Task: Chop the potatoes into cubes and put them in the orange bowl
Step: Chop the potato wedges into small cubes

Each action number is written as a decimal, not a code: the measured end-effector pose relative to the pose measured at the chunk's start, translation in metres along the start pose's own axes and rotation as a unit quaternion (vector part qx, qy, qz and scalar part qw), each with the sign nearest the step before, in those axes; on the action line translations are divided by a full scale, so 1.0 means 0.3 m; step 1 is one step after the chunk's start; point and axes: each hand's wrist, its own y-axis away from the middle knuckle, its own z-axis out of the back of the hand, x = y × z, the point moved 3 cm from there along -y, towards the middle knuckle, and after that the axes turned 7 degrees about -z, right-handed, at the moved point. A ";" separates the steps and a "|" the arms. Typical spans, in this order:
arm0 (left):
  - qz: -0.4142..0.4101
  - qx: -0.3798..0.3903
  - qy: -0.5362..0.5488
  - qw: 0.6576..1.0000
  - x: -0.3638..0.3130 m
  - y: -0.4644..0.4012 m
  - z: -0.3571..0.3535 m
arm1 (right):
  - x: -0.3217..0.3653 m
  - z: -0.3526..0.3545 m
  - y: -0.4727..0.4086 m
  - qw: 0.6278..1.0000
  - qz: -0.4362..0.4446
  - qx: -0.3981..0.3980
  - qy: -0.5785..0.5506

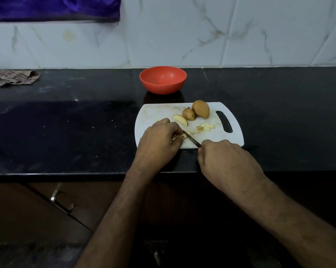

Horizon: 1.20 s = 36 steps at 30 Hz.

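Hands: two; the left hand (161,139) is pinching a potato piece (184,135) on the board, the right hand (224,158) is gripping the knife (191,139), its blade lying against that piece.
Potatoes: two whole potatoes (201,111) are sitting touching at the far edge of the white cutting board (234,139).
Wedge: one large wedge (180,120) is lying beside them.
Cut pieces: a small cluster (204,128); count unclear.
Orange bowl: one orange bowl (162,79) is standing on the desk (66,122), just beyond the board.

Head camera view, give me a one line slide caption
Left hand steadies a potato piece while right hand slices with a knife; orange bowl waits empty.
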 end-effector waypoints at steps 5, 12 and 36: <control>0.009 0.006 0.019 1.000 0.001 -0.003 0.002 | 0.009 0.008 -0.035 0.999 0.002 0.036 0.015; 0.025 -0.003 0.015 1.000 -0.002 0.005 0.005 | -0.035 0.016 -0.054 0.998 0.016 0.050 -0.022; -0.043 0.090 -0.031 0.995 -0.019 -0.004 -0.007 | -0.046 0.031 -0.014 0.997 0.025 -0.007 0.073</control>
